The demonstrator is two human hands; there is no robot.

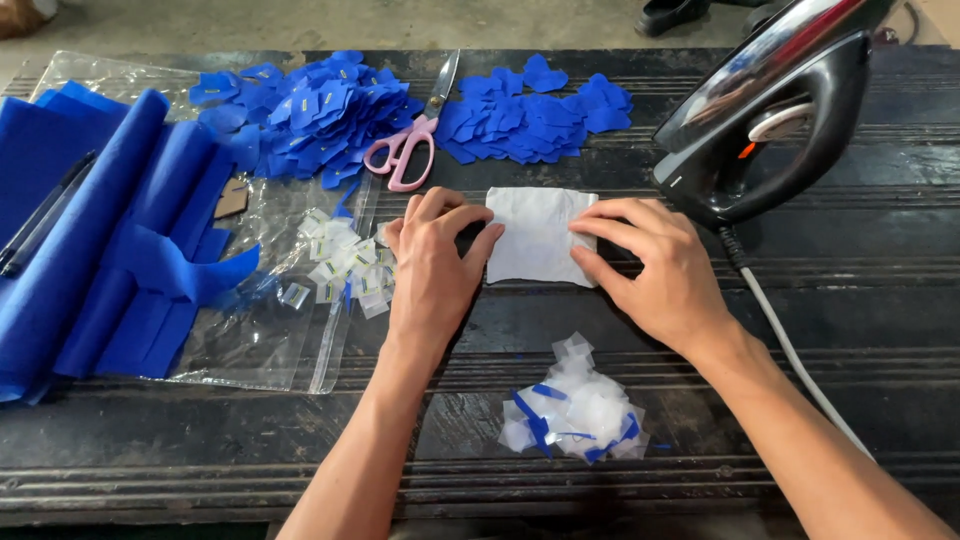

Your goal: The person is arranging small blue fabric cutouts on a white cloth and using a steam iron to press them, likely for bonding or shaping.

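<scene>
Centre: a white rectangular cloth piece (538, 235) lies flat on the dark ridged wooden table (850, 330), the left hand (432, 262) touching its left edge and the right hand (655, 262) pressing its right edge.
Near: a heap of white and blue paper scraps (572, 405) lies between the two forearms.
Far: two piles of blue heart-shaped felt pieces (300, 115) lie side by side, pink-handled metal scissors (410, 140) between them.
Right: a black electric iron (770, 110) stands tilted just beyond the right hand.
Left: folded blue felt sheets (95, 240) lie on a clear plastic bag (260, 335); small white tags (345, 262) sit just left of the left hand.
</scene>
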